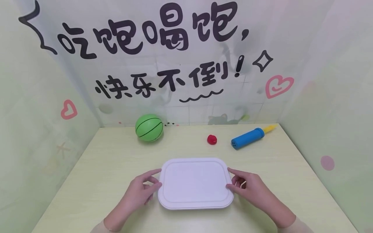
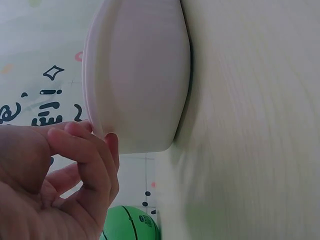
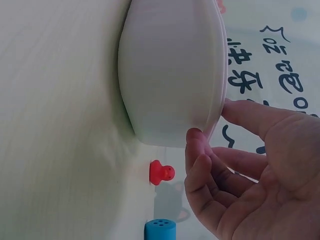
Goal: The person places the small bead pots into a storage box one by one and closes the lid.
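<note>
A white plastic box stands on the table with its white lid on top. At the lid's left side, my left hand pinches the rim, thumb and fingers at the edge. The left wrist view has the fingertips of this left hand curled under the rim. Opposite it, my right hand grips the right rim the same way; in the right wrist view, fingertips reach below the edge. The inside of the box is hidden.
Behind the box, a green ball is at the back left. A small red toy, duck-like in the right wrist view, sits at the back. To its right lies a blue hand pump with a yellow nozzle. Printed curtains enclose the table.
</note>
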### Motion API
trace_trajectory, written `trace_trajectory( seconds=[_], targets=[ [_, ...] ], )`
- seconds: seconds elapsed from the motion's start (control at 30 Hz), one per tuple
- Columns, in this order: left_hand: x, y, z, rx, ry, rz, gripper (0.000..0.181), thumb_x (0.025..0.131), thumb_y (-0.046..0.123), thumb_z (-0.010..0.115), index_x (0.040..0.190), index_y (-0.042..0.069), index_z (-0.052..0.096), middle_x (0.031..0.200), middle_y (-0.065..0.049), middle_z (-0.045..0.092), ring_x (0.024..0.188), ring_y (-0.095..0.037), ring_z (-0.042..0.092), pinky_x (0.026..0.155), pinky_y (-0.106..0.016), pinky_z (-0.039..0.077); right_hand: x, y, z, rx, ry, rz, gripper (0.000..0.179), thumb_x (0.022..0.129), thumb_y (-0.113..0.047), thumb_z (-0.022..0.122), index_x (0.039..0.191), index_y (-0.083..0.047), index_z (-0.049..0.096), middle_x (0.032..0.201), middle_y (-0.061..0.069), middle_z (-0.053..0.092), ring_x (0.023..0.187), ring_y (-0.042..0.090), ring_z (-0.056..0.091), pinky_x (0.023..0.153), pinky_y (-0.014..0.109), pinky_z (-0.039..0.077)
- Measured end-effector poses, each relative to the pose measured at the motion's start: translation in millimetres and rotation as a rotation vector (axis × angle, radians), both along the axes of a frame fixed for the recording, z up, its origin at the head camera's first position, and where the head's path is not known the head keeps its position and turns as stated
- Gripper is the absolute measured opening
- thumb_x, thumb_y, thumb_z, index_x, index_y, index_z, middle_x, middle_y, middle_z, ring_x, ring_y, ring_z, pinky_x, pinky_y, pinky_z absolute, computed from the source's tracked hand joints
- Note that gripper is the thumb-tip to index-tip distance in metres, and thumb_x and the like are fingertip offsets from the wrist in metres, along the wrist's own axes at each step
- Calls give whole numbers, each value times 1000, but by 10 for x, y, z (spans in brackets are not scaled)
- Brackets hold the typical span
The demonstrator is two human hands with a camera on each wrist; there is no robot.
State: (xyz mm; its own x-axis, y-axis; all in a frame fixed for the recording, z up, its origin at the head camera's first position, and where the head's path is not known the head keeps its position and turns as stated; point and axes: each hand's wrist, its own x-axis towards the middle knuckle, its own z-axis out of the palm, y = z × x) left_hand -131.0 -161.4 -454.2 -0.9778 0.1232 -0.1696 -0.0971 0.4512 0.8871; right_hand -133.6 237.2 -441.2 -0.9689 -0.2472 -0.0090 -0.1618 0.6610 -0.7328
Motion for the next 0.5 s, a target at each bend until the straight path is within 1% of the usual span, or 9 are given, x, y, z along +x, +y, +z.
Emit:
trace_trajectory(
  seconds=[0.13,0.23,0.33,0.4,0.47,0.5],
  targets=[
    [-32,-12,-4,-17,14,-31,53,94,16,75,145,17,60,101,-7,70,49,-12,52,42,-24,44,-35,24,15,2,-25,32,63,87,-30,83,140,-1,63,84,-7,66,77,7,60,67,20,54],
    [-47,-14,0,-27,25,-44,54,93,17,76,145,15,60,100,-7,70,51,-11,53,44,-24,45,-39,38,27,-2,-40,36,64,87,-30,83,140,-1,63,83,-6,66,76,7,59,66,21,53],
    [-46,-17,10,-33,31,-59,55,93,19,76,146,14,59,100,-6,71,54,-11,55,47,-24,47,-31,61,35,6,-53,29,62,88,-32,83,140,-4,63,84,-6,66,77,8,60,66,21,53],
    [-42,-24,24,-49,38,-73,55,94,20,76,146,13,59,102,-6,71,55,-12,57,48,-26,48,-30,91,37,22,-53,13,57,89,-34,81,138,-8,65,88,-6,68,79,8,61,67,21,53],
    [-44,-37,44,-95,53,-75,53,95,21,75,145,14,59,104,-5,71,59,-14,60,50,-26,50,-47,135,33,52,-34,-13,51,92,-35,78,136,-11,67,94,-5,71,84,10,63,69,22,54],
    [-49,-47,58,-139,72,-68,51,96,22,74,145,15,60,106,-3,71,62,-14,62,52,-26,51,-63,163,27,76,-7,-31,47,94,-35,76,135,-12,68,99,-4,73,87,11,65,70,23,55]
  ],
)
